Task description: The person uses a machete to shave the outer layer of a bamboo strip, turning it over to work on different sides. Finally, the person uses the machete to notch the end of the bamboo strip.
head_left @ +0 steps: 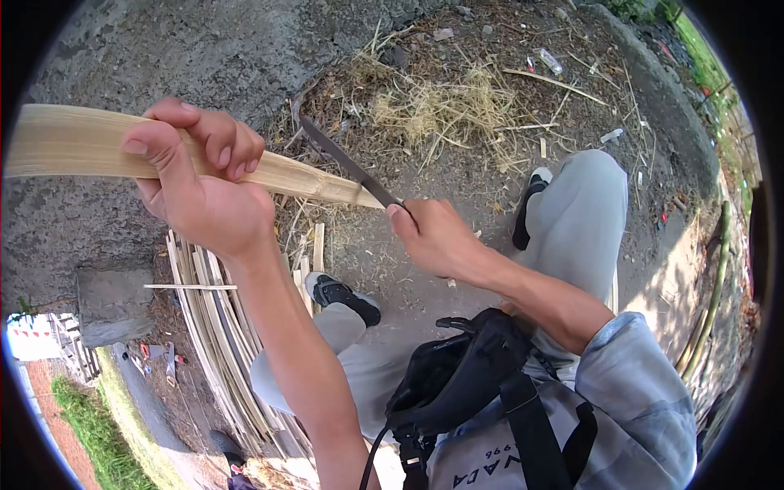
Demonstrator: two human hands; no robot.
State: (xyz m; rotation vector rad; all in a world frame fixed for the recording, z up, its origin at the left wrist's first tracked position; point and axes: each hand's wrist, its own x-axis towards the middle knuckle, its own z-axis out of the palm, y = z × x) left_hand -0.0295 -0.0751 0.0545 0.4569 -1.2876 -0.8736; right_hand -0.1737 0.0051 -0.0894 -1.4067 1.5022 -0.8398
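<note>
A long, pale split bamboo strip (73, 140) runs from the left edge of the view toward the middle, narrowing to its right end. My left hand (208, 175) is closed around it, thumb on the near side and fingers curled over the top. In my right hand (437, 241) is a knife (339, 155), its handle mostly hidden in my fist. The dark blade slants up and left, crossing the strip close to its narrow end.
Pale shavings (445, 106) lie heaped on the dirt ahead. A bundle of long bamboo strips (216, 327) rests at the left, near a stone block (114, 302). Green bamboo poles (710, 302) lie at the far right. A black bag (457, 376) hangs at my front.
</note>
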